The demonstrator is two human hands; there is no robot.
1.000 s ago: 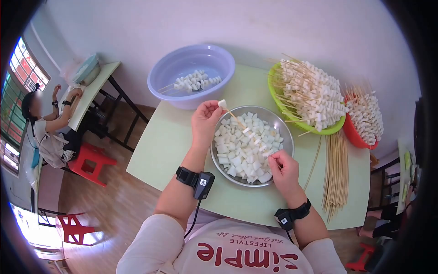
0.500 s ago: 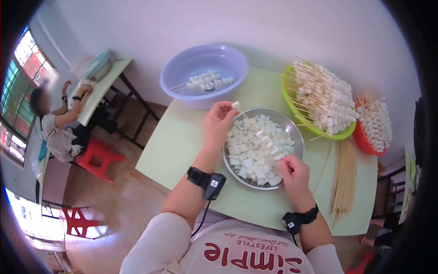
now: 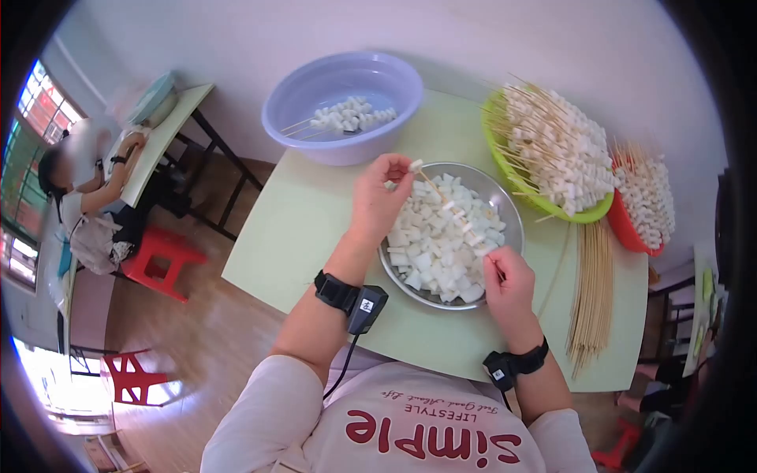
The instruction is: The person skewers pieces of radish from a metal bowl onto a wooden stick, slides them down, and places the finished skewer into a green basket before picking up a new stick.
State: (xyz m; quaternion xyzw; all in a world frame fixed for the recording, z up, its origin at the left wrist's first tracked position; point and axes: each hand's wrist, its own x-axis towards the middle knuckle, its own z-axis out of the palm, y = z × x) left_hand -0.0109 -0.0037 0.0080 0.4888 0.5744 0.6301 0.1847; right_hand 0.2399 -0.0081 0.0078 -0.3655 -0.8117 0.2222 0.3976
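Observation:
My left hand [image 3: 380,195] pinches a small white cube [image 3: 415,166] right at the tip of a bamboo skewer. My right hand [image 3: 509,282] is closed round the lower part of that skewer [image 3: 430,182], which slants over the bowl with several white cubes threaded along it. Below both hands is a round steel bowl [image 3: 509,206] heaped with loose white cubes [image 3: 430,264]. Another white piece shows in the curl of my left fingers.
A lavender basin [image 3: 343,150] with a few filled skewers stands at the back left. To the right are a green basket [image 3: 505,158] and a red basket [image 3: 623,225] piled with skewers, with bare bamboo sticks [image 3: 591,303] below. A person [image 3: 87,197] sits at another table.
The white cube in my left fingers has come onto the skewer's tip. The camera view has shifted slightly, and the seated person's hands have come together.

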